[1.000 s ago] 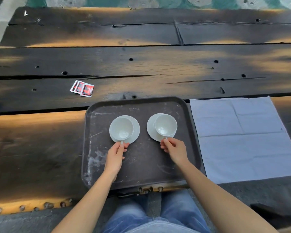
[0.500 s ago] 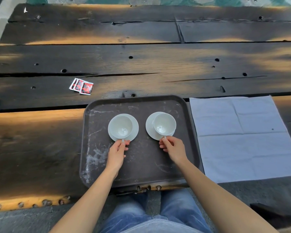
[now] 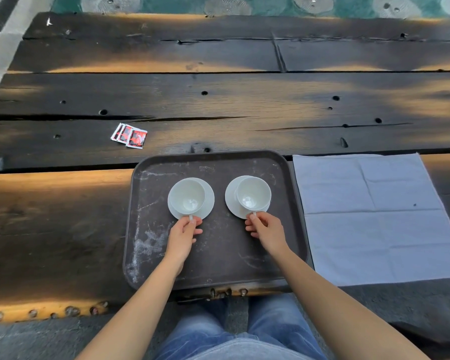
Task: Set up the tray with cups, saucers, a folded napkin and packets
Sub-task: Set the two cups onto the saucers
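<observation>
On the dark weathered plank worktop [image 3: 218, 107], a scuffed brown rectangular tray [image 3: 218, 258] held white ceramic cups [image 3: 187, 196] on white saucers [image 3: 210, 202]; left hand [image 3: 182, 233] and right hand [image 3: 266, 229] each pinched a handle, probably squaring them; the pale unfolded cloth napkin [image 3: 374, 219] and red packets [image 3: 129, 135] lay off-tray

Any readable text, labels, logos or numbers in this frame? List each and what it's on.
Red-and-black packets on the dark wooden table: white printing, too small and blurred to read.
Left white cup, right white cup, white saucers, dark brown tray, pale grey cloth napkin: no text visible.
</observation>
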